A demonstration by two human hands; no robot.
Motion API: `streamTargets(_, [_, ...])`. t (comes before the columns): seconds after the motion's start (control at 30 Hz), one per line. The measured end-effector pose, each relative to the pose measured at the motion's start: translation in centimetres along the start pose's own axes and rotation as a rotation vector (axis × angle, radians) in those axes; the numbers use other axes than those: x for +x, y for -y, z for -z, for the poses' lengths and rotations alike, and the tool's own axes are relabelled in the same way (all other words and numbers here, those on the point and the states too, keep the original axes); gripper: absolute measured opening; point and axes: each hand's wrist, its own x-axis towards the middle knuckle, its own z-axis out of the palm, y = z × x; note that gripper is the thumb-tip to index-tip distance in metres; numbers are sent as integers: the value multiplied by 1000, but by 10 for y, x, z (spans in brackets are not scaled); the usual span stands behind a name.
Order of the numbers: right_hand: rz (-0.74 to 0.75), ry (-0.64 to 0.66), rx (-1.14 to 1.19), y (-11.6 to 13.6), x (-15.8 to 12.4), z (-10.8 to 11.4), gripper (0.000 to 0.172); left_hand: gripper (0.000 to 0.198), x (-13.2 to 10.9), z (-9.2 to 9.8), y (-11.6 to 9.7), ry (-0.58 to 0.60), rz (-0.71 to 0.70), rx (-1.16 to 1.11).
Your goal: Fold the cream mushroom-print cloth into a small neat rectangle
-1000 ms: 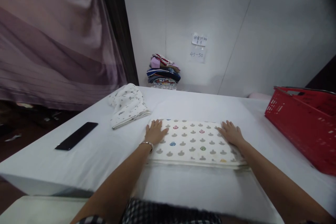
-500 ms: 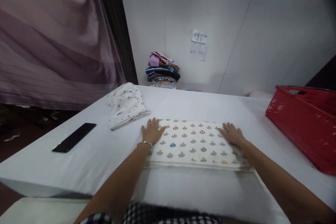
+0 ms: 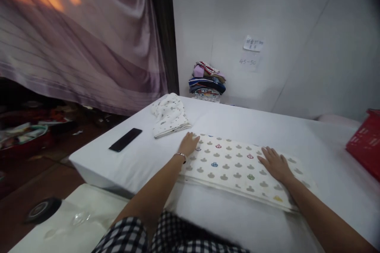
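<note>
A folded white cloth (image 3: 227, 166) with grey, red, blue, green and yellow mushroom-like prints lies flat near the table's front edge. On its left end rests my left hand (image 3: 188, 145), palm down, with a bracelet at the wrist. My right hand (image 3: 276, 164) lies on the cloth's right part, fingers spread. Neither hand grasps anything. Behind and left of the folded cloth is a second, loosely bunched white cloth (image 3: 170, 114) with small dark prints.
A black phone-like slab (image 3: 126, 139) lies on the left of the white table (image 3: 97, 162). The red basket (image 3: 366, 144) stands at the far right. Folded clothes (image 3: 207, 81) are stacked beyond the back edge. A pale surface (image 3: 86, 221) is at the lower left.
The view has turned left, so the table's things sit further right. My right hand now lies further in from the cloth's right end, its fingers more spread.
</note>
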Motion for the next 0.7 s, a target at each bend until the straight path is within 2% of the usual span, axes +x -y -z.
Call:
streamTargets(0.13, [-1, -7, -9, -5, 3, -3, 63, 55, -18, 14, 20, -10, 82, -27])
streamTargets(0.23, [-38, 61, -4, 0, 7, 3, 64, 51, -36, 20, 28, 6, 107, -41])
streamTargets(0.33, [-56, 87, 16, 19, 7, 13, 65, 44, -45, 22, 29, 20, 127, -40])
streamTargets(0.5, [140, 46, 26, 61, -3, 12, 66, 33, -45, 18, 28, 6, 126, -19])
streamTargets(0.6, [151, 48, 9, 70, -6, 12, 66, 34, -45, 15, 29, -15, 118, -10])
streamTargets(0.7, [129, 81, 27, 74, -13, 21, 66, 35, -45, 14, 31, -21, 114, -8])
